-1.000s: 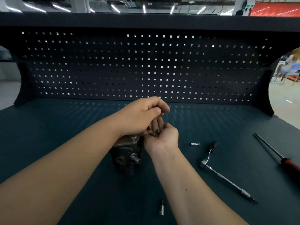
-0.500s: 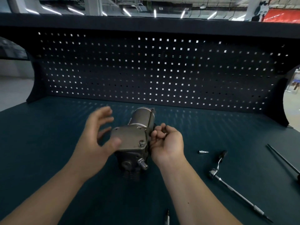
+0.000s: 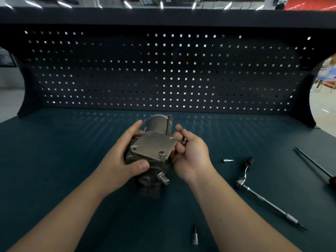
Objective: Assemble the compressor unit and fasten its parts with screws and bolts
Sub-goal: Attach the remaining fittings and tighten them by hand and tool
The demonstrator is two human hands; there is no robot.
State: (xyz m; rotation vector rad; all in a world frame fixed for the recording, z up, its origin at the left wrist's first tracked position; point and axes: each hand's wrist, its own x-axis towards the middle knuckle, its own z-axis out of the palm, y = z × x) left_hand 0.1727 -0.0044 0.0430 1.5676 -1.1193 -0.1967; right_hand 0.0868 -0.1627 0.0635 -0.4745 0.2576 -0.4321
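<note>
Head view shows the compressor [image 3: 154, 168] standing on the bench [image 3: 72, 151] near its middle, between both hands, motor cylinder pointing toward the pegboard [image 3: 163, 73]. A square plate [image 3: 154, 144] lies on top, slightly skewed over the body. One bolt [image 3: 161, 153] stands in its near corner; the other three holes look empty. The left hand [image 3: 120, 160] grasps the compressor, thumb on the near corner and fingers round the far side. The right hand [image 3: 190, 155] is curled, cupping loose bolts [image 3: 184, 140], its fingertips touching the plate's edge. By my judgement the fastening has barely begun: the plate wants squaring, three bolts placing, then all four tightening. A ratchet [image 3: 254, 191], a socket [image 3: 228, 160], a bit [image 3: 195, 237] and a screwdriver [image 3: 312, 162] lie untouched to the right and front. No brand or writing can be read; a faint mark on the cylinder is too blurred.
</note>
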